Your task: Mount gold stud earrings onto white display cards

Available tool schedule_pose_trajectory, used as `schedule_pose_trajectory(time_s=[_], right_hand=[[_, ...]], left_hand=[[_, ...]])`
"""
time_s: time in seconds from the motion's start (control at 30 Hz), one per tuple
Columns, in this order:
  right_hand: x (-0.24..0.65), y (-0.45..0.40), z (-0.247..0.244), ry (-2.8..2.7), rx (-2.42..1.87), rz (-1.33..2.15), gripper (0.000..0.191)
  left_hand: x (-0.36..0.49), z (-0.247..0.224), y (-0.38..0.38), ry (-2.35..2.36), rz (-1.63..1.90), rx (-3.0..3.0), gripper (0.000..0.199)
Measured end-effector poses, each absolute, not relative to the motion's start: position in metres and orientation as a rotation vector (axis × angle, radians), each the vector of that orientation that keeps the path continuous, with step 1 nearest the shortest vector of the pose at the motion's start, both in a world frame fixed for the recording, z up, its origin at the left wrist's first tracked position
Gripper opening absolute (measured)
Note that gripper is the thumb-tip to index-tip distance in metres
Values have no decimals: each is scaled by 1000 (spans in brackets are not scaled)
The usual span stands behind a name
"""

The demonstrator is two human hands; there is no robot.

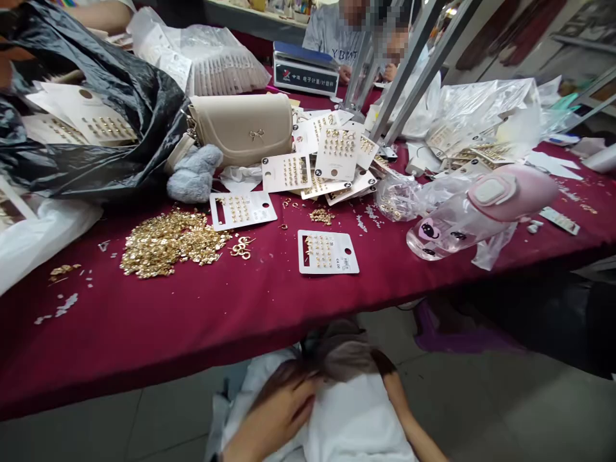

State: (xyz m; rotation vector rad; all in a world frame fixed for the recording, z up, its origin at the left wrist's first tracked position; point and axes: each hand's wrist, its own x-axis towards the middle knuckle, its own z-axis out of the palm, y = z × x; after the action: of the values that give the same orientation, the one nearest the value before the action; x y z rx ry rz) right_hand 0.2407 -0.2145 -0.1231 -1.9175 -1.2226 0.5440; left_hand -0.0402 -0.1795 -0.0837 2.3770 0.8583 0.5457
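Below the table edge, my left hand [279, 410] rests over the white cloth [356, 417] on my lap, its fingers blurred and partly in shadow. My right hand [392, 385] lies along the other side of that cloth, near a dark bundle [344, 353], with its fingers hidden. On the table in front of me lies a white earring card [344, 253] with rows of small gold earrings. A second earring card [257, 208] sits beside a heap of small gold pieces [158, 244]. Several gold hoop earrings [242, 248] lie near the heap.
A cream handbag [240, 128] with a grey plush charm [195, 173] stands behind, beside piled earring cards [337, 154]. A black plastic bag [149, 109] is at left. A pink-lidded bottle [457, 224] leans at right. Behind are a scale [305, 74], metal posts [409, 64] and another person [332, 32].
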Motion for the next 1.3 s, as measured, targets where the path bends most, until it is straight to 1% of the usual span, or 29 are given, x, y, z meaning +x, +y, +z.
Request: schedule_pose_trajectory(time_s=[0.03,0.1,0.13,0.2,0.3,0.37,0.43,0.47,0.5,0.53,0.57,0.6,0.67,0.7,0.77,0.8,0.87,0.93,1.03,1.17,1.3], right_hand=[[237,-220,-139,-1197,-1952,514,41],[238,-225,-161,-1161,-2008,447,38],[240,-226,-166,-1159,-2019,414,37],[246,-222,-167,-1199,-2001,349,34],[249,-208,-154,-1337,-1901,254,22],[249,-196,-138,-1419,-1784,142,13],[248,-181,-114,-1473,-1636,-9,10],[248,-171,-100,-1494,-1557,-91,10],[247,-160,-83,-1536,-1447,-205,16],[245,-148,-66,-1658,-1284,-429,21],[243,-133,-50,-1803,-1175,-596,21],[239,-117,-35,-1913,-1151,-663,18],[232,-83,-13,-2033,-1227,-590,10],[229,-67,-8,-2032,-1271,-501,10],[224,-42,-9,-1978,-1327,-343,14],[224,-34,-13,-2013,-1358,-271,15],[225,-28,-21,-2018,-1398,-219,15],[226,-28,-27,-2019,-1416,-207,15],[227,-32,-27,-1994,-1439,-195,15],[225,-32,-24,-1972,-1442,-202,14],[225,-31,-26,-1994,-1421,-175,12]], left_hand=[[-35,-107,-192,912,442,2463,34],[-27,-136,-204,1149,270,2405,37],[-25,-141,-205,1183,217,2339,38],[-26,-138,-200,1139,246,2283,43],[-38,-108,-186,961,524,2283,45],[-52,-77,-174,905,776,2281,39],[-67,-42,-160,770,1009,2331,39],[-75,-25,-151,827,1097,2341,39],[-84,-9,-140,877,1146,2387,35],[-92,5,-127,962,1193,2457,31],[-101,18,-113,1071,1204,2557,29],[-109,27,-97,1191,1174,2647,26],[-124,38,-64,1310,1044,2783,17],[-130,40,-48,1365,927,2845,18],[-139,37,-21,1498,578,2967,23],[-142,35,-11,1544,398,2995,22],[-144,28,0,1561,207,2999,21],[-143,22,2,1572,248,3006,21],[-140,19,-3,1612,446,3076,26],[-130,18,-8,1429,640,3192,28],[-117,13,-9,1206,521,3266,23]])
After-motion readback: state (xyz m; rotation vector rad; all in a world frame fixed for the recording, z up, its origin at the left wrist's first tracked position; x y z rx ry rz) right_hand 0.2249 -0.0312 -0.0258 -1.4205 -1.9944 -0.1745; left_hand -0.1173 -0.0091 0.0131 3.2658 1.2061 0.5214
